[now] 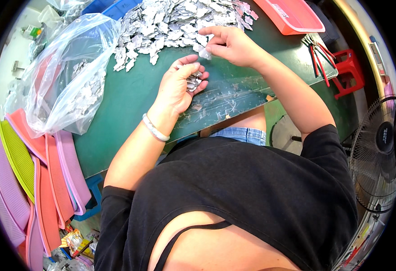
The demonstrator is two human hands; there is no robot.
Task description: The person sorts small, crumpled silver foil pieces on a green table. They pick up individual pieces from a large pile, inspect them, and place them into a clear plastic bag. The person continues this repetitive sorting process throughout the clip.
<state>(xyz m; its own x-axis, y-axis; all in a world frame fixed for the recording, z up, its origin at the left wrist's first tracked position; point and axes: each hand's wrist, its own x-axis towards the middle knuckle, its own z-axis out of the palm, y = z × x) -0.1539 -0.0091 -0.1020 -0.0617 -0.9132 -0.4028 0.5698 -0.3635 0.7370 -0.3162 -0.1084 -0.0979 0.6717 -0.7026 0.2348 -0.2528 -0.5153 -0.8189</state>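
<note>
Green worktable (130,108) carries heaped silvery metal pieces (171,22), probably for easy reach; left hand (180,83) curls round small stack (193,83), perhaps for neatness; right hand (235,46) is half-open, its hold on one piece (204,54) unclear.

The left hand (174,87), near 11 o'clock, is cupped, fingers (203,85) curled. The right hand (238,47), near 1 o'clock, extends its index finger (213,30) toward 9 o'clock.

Over the far side of the green tabletop (130,104), scuffed along its near edge, silver pieces (175,22) are heaped; a bag (74,77), tray (297,17) and pliers (322,67) are also carried.
</note>
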